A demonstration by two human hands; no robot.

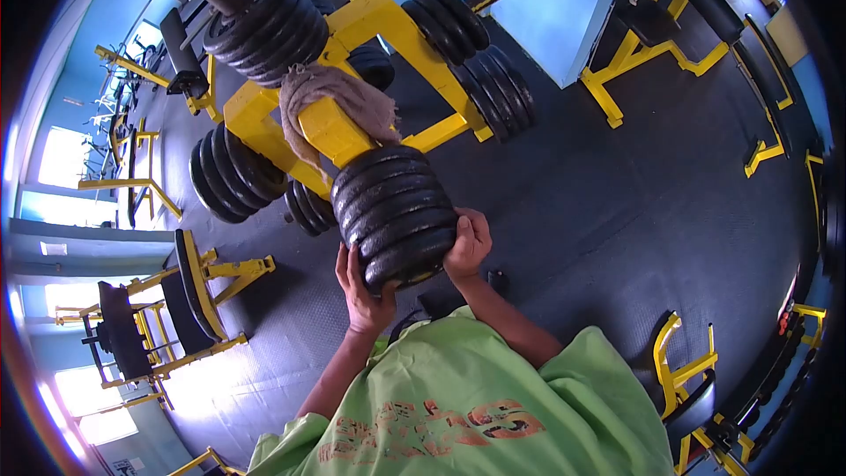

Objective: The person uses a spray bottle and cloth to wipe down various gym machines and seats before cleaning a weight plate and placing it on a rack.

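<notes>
A stack of several black weight plates [388, 198] sits on the near peg of the yellow plate rack [330, 128]. My left hand [363, 300] grips the lower left rim of the nearest weight plate [407, 262], fingers up along its side and thumb toward the front. On the right rim, my right hand [467, 245] is closed round the edge, with some fingertips hidden. The nearest plate lies against the others, close in front of my body. A greyish-brown cloth [339, 97] drapes over the rack's top just beyond the stack.
More black plates hang on the rack's other pegs, such as the upper left stack [273, 31] and right stack [493, 92]. A yellow-framed bench [203, 286] stands left, another bench [652, 53] upper right, and a yellow-framed machine [687, 379] lower right. Black matting [599, 211] covers the floor.
</notes>
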